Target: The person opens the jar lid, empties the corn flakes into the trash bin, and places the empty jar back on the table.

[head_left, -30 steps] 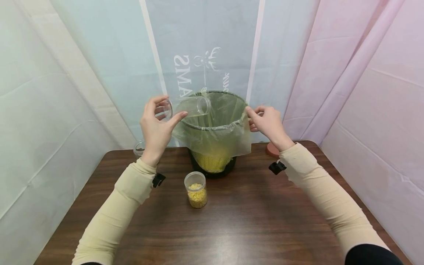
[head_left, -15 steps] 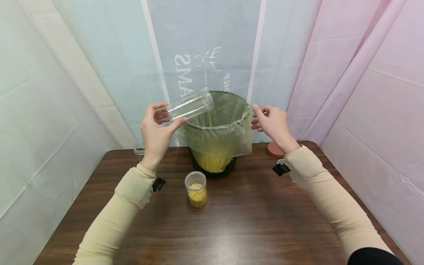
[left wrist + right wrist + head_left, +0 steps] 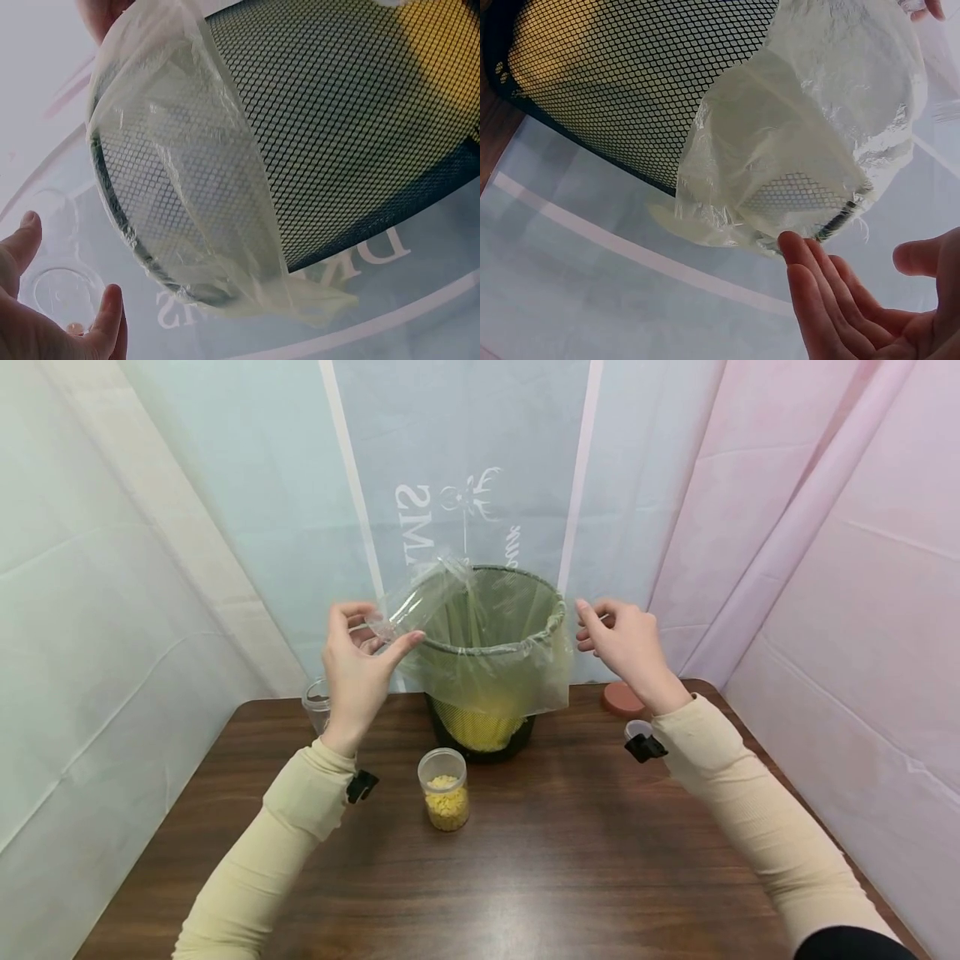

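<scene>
In the head view my left hand (image 3: 360, 660) grips a clear plastic jar (image 3: 420, 602) near its base, between thumb and fingers. The jar tilts with its far end raised over the left side of a black mesh bin (image 3: 442, 718); motion blurs it. A translucent liner (image 3: 495, 681) folds over the bin's rim, and yellow stuff shows through the mesh below. Beside the right rim hovers my right hand (image 3: 622, 639), holding nothing. The right wrist view shows its fingertips (image 3: 791, 247) close to the liner edge, thumb apart.
A clear jar half full of yellow pieces (image 3: 447, 806) stands before the bin on the wooden table (image 3: 480, 893). Another clear jar (image 3: 315, 697) is partly behind my left wrist. A red lid (image 3: 622, 699) and a small clear round thing (image 3: 637, 728) lie near my right wrist.
The held jar has swung from nearly level to steeply tilted, far end up, and my left hand has lowered slightly. My right hand has left the liner edge and drawn a little right.
</scene>
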Tool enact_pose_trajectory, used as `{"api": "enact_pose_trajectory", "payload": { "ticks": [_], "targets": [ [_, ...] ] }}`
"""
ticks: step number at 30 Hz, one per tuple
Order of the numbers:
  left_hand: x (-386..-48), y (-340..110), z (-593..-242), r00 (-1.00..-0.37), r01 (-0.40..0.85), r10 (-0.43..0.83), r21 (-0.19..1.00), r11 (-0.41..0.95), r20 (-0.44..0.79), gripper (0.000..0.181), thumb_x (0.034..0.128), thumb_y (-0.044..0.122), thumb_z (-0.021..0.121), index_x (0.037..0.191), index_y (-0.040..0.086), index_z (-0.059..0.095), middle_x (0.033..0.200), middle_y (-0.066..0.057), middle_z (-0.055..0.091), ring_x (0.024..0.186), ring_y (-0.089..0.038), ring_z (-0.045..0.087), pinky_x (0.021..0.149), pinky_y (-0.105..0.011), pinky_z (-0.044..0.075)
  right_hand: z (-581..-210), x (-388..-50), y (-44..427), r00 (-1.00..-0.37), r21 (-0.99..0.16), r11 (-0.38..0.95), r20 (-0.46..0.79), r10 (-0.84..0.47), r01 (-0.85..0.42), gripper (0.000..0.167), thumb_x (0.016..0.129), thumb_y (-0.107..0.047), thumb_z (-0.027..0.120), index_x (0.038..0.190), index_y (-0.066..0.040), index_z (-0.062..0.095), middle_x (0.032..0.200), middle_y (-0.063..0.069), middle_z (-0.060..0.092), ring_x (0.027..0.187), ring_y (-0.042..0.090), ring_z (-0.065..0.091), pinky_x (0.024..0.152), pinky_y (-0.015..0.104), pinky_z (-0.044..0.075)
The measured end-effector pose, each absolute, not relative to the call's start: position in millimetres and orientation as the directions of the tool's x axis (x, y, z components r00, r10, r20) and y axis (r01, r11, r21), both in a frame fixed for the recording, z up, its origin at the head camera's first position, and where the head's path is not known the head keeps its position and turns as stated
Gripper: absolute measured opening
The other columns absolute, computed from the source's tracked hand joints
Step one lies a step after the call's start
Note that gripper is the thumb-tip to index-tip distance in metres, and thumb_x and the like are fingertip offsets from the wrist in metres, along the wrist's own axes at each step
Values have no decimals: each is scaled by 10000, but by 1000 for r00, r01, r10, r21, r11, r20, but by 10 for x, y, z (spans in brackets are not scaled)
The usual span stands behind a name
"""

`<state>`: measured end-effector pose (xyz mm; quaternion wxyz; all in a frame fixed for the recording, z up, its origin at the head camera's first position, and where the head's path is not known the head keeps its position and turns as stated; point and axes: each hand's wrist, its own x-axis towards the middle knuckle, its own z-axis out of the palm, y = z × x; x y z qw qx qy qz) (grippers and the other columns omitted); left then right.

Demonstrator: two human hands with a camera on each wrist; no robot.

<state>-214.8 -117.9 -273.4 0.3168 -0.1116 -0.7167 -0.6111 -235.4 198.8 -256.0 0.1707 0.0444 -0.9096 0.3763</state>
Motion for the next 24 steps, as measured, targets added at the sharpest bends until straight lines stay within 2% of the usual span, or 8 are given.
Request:
{"api": "enact_pose_trajectory", "payload": {
  "ticks": [4, 7, 11, 15, 19, 22, 24],
  "targets": [
    [-2132, -1172, -2796, -766, 551, -232, 798, 243, 600, 722, 719, 276, 820, 1319, 125, 447, 1140, -107, 486, 919, -166, 591, 828, -218, 523, -2572, -2307, 2003, -944, -654, 731, 327, 40, -195, 613, 903, -658, 380, 1004, -122, 658, 890, 99, 733, 706, 142, 703, 654, 308, 534],
    [-2125, -1165, -2844, -750, 560, -238, 784, 268, 617, 706, 755, 290, 791, 1365, 152, 465, 1120, -119, 478, 900, -148, 604, 778, -187, 524, -2590, -2272, 2014, -944, -625, 756, 329, 31, -194, 622, 908, -661, 359, 1007, -123, 655, 906, 92, 733, 739, 166, 709, 755, 381, 515],
    [-2118, -1161, -2888, -747, 579, -235, 782, 228, 622, 612, 798, 257, 758, 1330, 105, 496, 1122, -102, 466, 932, -163, 629, 772, -192, 535, -2624, -2235, 2032, -937, -593, 781, 348, 27, -198, 624, 910, -665, 348, 1015, -132, 655, 917, 78, 731, 784, 206, 701, 832, 438, 475],
    [-2083, -1163, -2902, -769, 560, -241, 806, 192, 592, 560, 836, 229, 724, 1315, 98, 466, 1151, -85, 505, 964, -178, 624, 793, -219, 528, -2665, -2213, 2056, -935, -577, 793, 353, 27, -195, 621, 906, -672, 347, 1020, -144, 653, 922, 73, 721, 804, 221, 679, 794, 430, 473],
    [-1958, -1133, -2854, -776, 549, -239, 812, 200, 583, 514, 879, 165, 676, 1305, 15, 432, 1146, -191, 542, 944, -158, 583, 817, -210, 487, -2700, -2183, 2085, -944, -560, 809, 331, 24, -176, 636, 912, -671, 333, 1046, -131, 642, 976, 109, 704, 886, 264, 664, 801, 450, 470],
    [-1873, -1111, -2822, -766, 565, -236, 801, 197, 599, 483, 880, 96, 664, 1277, -52, 432, 1128, -280, 544, 932, -147, 559, 824, -213, 466, -2730, -2159, 2112, -953, -543, 823, 303, 9, -165, 658, 929, -649, 317, 1133, -103, 623, 1074, 154, 676, 997, 325, 635, 846, 495, 461],
    [-1852, -1113, -2833, -761, 571, -239, 798, 192, 603, 481, 867, 79, 676, 1259, -70, 440, 1110, -297, 559, 921, -155, 559, 816, -217, 464, -2758, -2150, 2133, -959, -535, 829, 283, -3, -161, 669, 938, -637, 308, 1186, -91, 604, 1136, 171, 652, 1053, 352, 610, 879, 514, 453]
  ]
}}
